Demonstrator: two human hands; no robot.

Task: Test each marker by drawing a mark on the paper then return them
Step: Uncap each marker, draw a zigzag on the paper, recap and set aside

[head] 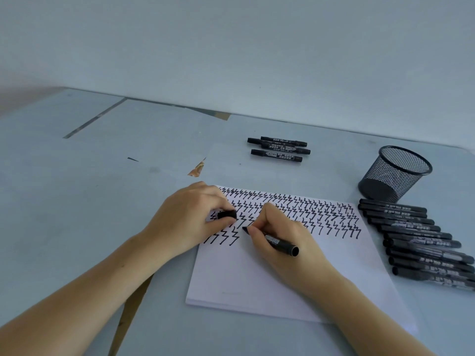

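Note:
A white stack of paper [257, 273] lies in front of me, its upper half covered with rows of black zigzag marks. My right hand [280, 235] grips an uncapped black marker [279, 242], tip down on the paper at the end of the lowest row. My left hand [190, 217] rests on the paper's left edge and pinches the black cap [227, 215]. Three black markers [279, 148] lie together on the table beyond the paper. A row of several black markers [416, 240] lies to the right of the paper.
A black mesh pen cup [394, 173] lies tipped on its side at the right, above the row of markers. The table [102, 188] is pale blue-grey, with a torn patch [198, 168] left of the paper. A plain wall rises behind.

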